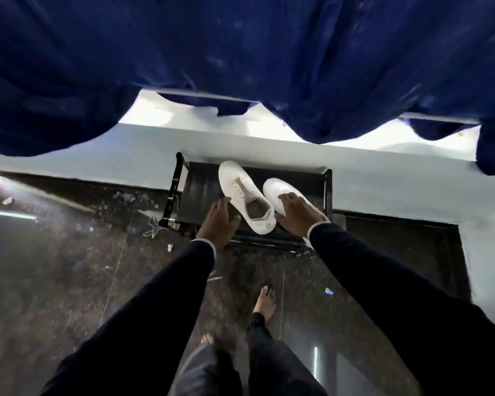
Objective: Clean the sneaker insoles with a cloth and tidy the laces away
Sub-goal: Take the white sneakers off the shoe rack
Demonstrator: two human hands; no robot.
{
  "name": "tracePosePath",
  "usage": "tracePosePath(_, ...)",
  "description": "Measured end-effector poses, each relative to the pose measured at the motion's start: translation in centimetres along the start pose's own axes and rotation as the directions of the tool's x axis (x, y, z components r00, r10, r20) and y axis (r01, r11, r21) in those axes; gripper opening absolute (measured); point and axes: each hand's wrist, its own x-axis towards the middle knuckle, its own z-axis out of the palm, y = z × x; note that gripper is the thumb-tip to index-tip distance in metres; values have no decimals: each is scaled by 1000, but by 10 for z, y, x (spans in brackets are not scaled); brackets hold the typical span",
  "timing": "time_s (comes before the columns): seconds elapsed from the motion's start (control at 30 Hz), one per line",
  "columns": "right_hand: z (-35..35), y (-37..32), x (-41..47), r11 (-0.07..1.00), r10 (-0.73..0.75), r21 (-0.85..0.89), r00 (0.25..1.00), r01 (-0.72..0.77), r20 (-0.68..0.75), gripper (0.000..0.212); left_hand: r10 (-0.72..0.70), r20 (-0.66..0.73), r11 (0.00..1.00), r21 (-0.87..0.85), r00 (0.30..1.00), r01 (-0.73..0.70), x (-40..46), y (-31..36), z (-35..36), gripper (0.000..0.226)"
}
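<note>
1. Two white low-top sneakers sit side by side on a black metal-framed rack (180,178) against a pale wall, toes toward the wall.
2. Left sneaker (242,192): lace holes empty, opening up, greyish insole (256,210) visible inside.
3. Right sneaker (277,190): only the toe shows, the rest is under the right hand.
4. Right hand (297,214): palm down on the right sneaker, fingers fairly straight and laid over its top. Can't tell if the thumb wraps the side.
5. Left hand (219,221): fingers loosely spread and slightly bent, holding nothing, just beside the left sneaker's heel. Contact unclear.
6. White lace (152,228) lies loose on the dark speckled floor by the rack's near-left corner.
7. Blue curtain (240,52) hangs across the top; bare feet at the bottom.
</note>
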Motion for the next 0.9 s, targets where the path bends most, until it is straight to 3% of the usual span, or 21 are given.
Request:
tracePosePath(0.1,4,0,31,995,3,102,1000,-5,16,52,-98,8,993,-68,995,98,26,-4,17,62)
tracePosePath(0.3,18,-3,73,993,-20,113,999,14,45,47,-264,39,939,-218,964,266,73,-21,54,70)
tracePosePath(0.53,49,1,93,998,-32,50,997,28,65,14,-339,51,907,-249,939,341,101,-38,86,64)
tracePosePath(0.7,51,-8,82,995,-14,101,1000,14,-8,11,-324,94,877,-343,941,336,95,-48,86,60)
tracePosePath(0.83,55,-14,53,985,7,171,999,1,-47,13,-262,136,852,-433,955,295,77,-62,85,97)
tracePosePath(0.9,60,-16,33,976,9,219,997,7,-73,17,-256,175,835,-456,951,309,67,-72,87,104)
